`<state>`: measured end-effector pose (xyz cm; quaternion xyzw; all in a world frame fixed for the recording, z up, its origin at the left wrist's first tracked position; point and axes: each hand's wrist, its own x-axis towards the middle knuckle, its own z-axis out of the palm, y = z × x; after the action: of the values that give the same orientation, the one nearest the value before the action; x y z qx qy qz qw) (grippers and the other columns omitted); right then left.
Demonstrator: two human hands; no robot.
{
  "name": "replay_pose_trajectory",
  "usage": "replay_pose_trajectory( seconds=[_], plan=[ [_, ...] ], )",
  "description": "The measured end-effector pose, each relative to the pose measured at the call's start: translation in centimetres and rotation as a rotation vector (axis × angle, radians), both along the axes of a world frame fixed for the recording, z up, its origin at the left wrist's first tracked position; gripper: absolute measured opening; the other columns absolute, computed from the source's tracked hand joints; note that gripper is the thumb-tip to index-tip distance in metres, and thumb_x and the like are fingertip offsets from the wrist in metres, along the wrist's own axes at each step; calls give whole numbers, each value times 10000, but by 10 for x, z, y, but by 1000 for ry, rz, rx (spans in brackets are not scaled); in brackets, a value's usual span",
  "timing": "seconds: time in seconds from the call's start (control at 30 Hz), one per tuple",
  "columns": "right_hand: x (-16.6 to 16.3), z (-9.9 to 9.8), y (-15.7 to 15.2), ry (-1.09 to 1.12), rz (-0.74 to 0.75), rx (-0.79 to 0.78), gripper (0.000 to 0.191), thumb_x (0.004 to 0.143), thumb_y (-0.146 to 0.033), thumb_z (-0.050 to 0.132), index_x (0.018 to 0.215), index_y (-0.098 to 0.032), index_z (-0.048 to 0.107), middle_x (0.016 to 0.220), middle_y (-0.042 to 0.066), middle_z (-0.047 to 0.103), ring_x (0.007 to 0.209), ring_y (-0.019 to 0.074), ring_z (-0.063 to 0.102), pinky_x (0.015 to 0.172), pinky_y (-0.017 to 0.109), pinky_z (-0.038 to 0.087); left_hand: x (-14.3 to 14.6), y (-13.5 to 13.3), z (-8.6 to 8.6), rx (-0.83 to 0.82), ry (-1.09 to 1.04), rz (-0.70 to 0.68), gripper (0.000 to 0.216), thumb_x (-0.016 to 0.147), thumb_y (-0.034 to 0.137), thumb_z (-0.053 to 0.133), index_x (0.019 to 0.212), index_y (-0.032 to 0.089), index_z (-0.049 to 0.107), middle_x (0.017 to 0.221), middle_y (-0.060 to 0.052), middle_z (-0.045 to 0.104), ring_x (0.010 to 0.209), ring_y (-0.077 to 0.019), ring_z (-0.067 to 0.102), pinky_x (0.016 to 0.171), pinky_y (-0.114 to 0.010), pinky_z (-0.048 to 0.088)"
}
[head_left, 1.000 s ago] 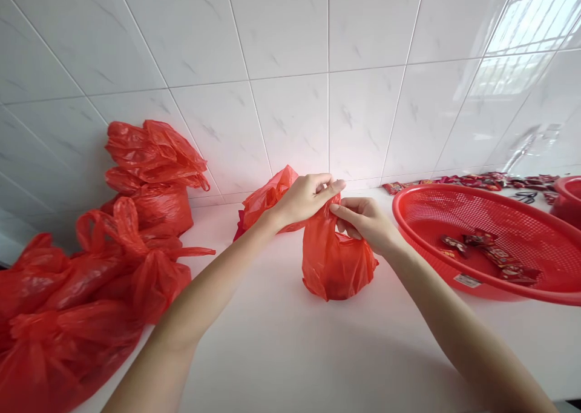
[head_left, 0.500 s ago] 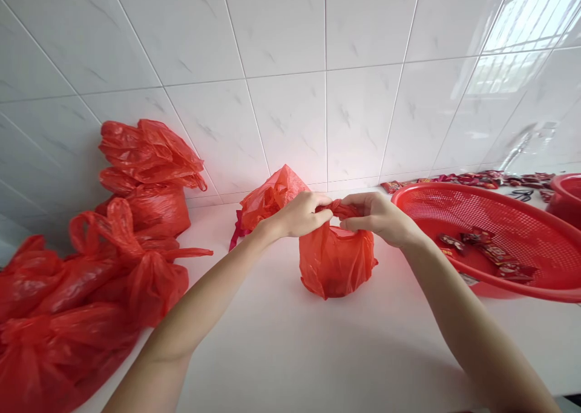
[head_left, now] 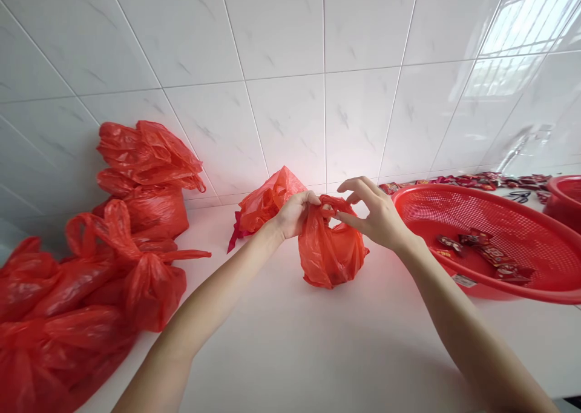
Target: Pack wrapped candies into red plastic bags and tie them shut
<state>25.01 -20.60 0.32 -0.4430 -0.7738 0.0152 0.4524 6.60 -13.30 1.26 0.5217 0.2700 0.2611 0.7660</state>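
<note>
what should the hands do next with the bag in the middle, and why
Probably close the right hand on the twisted top of the bag: the left hand grips that top from the other side, while the right hand is open right beside it, thumb and index finger spread.

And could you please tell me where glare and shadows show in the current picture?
Head view: a bright window reflection on the wall tiles, upper right; head view: glossy highlights on the knotted red plastic bags, left; head view: soft shadow on the white tabletop, foreground.
</note>
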Motion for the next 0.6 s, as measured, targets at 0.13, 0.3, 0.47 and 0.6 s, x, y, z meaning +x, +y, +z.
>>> replay_pose_trajectory(
  seconds=[0.13, 0.3, 0.47, 0.6],
  plan=[
    [-1, -1, 1, -21, 116, 119, 183, 973, -244, 525, 1015, -253, 703, 1207, 105, 634, 920, 204, 661, 784, 360, 536, -1, -1, 2, 98, 34, 29, 89, 651, 262, 557, 597, 197, 585, 622, -47, 584, 609, -188, 536, 661, -351, 513],
    [9, 10, -7, 143, 223, -28, 102, 898, -239, 628, 861, -245, 723, 1096, 78, 691, 974, 233, 668, 872, 399, 536, -11, 2, 4, 510, 138, 114, 183, 750, 315, 593, 764, 169, 702, 831, -63, 694, 817, -202, 617, 795, -343, 493],
    [23, 31, -23, 47, 367, -274, 87, 820, -195, 654, 778, -227, 724, 854, 47, 723, 783, 204, 658, 751, 352, 526, -28, 17, -6, 855, 285, 200, 237, 765, 396, 708, 837, 170, 716, 932, -67, 722, 943, -218, 641, 895, -365, 485],
    [31, 39, -34, -159, 458, -414, 135, 774, -143, 635, 733, -225, 734, 756, 21, 704, 659, 166, 611, 622, 296, 488, -41, 34, -24, 865, 326, 206, 329, 722, 487, 775, 785, 170, 709, 843, -51, 718, 859, -197, 648, 857, -354, 506]
  ],
)
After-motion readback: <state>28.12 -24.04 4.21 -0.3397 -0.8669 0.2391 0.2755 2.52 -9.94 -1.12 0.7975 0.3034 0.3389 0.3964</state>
